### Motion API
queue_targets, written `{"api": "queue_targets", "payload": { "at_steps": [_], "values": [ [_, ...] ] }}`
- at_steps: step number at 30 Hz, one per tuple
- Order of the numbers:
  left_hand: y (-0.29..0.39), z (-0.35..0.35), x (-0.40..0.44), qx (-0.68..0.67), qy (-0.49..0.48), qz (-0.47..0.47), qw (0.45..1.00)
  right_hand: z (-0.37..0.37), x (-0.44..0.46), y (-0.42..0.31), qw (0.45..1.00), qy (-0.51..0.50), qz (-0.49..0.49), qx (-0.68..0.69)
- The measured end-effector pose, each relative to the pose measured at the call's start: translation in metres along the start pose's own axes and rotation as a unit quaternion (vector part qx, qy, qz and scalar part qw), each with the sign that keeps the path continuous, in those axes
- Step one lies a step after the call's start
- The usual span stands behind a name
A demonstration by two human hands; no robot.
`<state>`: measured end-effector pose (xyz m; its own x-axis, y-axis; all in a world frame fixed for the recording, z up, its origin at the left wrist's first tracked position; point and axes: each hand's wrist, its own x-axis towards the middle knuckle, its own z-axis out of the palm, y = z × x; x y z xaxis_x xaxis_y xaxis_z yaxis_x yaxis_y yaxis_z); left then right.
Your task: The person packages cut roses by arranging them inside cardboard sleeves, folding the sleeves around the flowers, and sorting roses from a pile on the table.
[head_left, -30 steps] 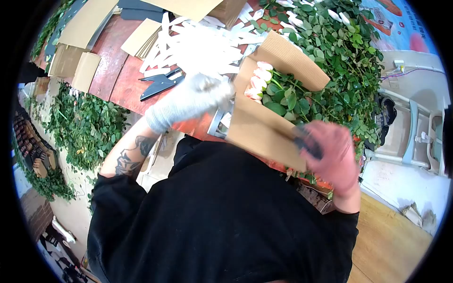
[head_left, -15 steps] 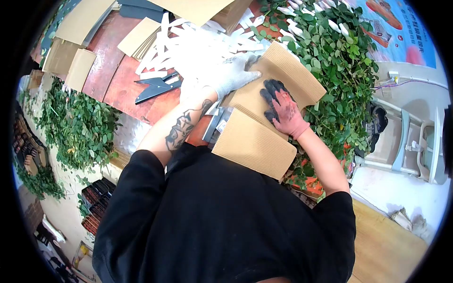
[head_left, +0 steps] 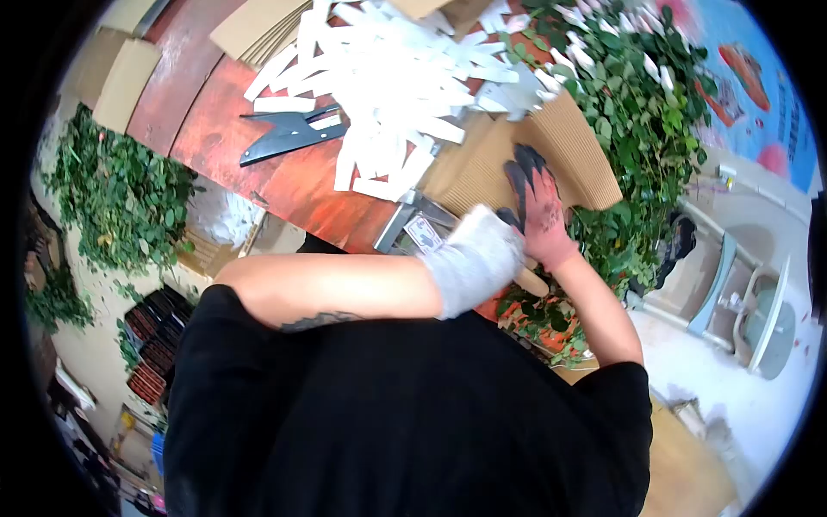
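Observation:
Corrugated brown cardboard (head_left: 573,146) lies folded on the red table, and no rose heads show inside it. My right hand (head_left: 541,207), in a red glove with dark fingertips, rests on the cardboard with its fingers stretched out. Beside it, my left hand (head_left: 487,250), in a pale grey glove, is at the cardboard's near edge, its fingers bent and blurred. Whether it grips the edge is hidden. A metal frame with a printed label (head_left: 422,231) sits left of the cardboard. The black stapler (head_left: 293,133) lies on the table.
White paper strips (head_left: 388,77) are heaped mid-table. Leafy rose stems with pale buds (head_left: 637,103) are piled at the right. Stacked cardboard sheets (head_left: 258,30) lie at the back left. More greenery (head_left: 121,194) stands left, and a white chair (head_left: 732,302) is at the right.
The cardboard has been folded over the roses. My left hand has moved from its far left side down to the near edge. My right hand stays flat on it. The view has shifted.

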<state>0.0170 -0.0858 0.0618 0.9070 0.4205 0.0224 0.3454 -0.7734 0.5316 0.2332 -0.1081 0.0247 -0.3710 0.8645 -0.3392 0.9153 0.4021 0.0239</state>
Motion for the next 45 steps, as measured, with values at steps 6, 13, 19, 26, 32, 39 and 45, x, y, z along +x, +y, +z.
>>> {"api": "queue_targets", "payload": {
  "at_steps": [6, 13, 19, 26, 32, 39, 45],
  "values": [
    [-0.008, -0.001, 0.021, -0.088, -0.132, 0.041, 0.986, -0.012, 0.017, -0.004, 0.996, 0.005, -0.008, 0.086],
    [-0.018, -0.003, 0.015, -0.049, -0.118, 0.086, 0.988, -0.039, 0.05, -0.028, 0.993, -0.03, -0.023, 0.109],
    [0.006, 0.014, 0.035, -0.044, -0.129, 0.112, 0.984, -0.026, 0.063, -0.032, 0.998, -0.014, 0.001, 0.066],
    [0.006, 0.015, 0.032, -0.095, -0.068, 0.124, 0.985, -0.034, 0.062, -0.032, 0.998, -0.034, 0.008, 0.05],
    [0.029, 0.027, 0.047, 0.01, -0.135, 0.135, 0.981, -0.034, 0.062, -0.034, 0.998, -0.049, 0.018, 0.043],
    [-0.004, 0.013, 0.018, -0.072, -0.056, 0.094, 0.991, -0.04, 0.056, -0.037, 0.996, -0.071, 0.031, 0.038],
    [-0.029, 0.006, 0.003, -0.178, -0.013, 0.115, 0.977, -0.04, 0.059, -0.036, 0.995, -0.086, 0.037, 0.037]
  ]
}}
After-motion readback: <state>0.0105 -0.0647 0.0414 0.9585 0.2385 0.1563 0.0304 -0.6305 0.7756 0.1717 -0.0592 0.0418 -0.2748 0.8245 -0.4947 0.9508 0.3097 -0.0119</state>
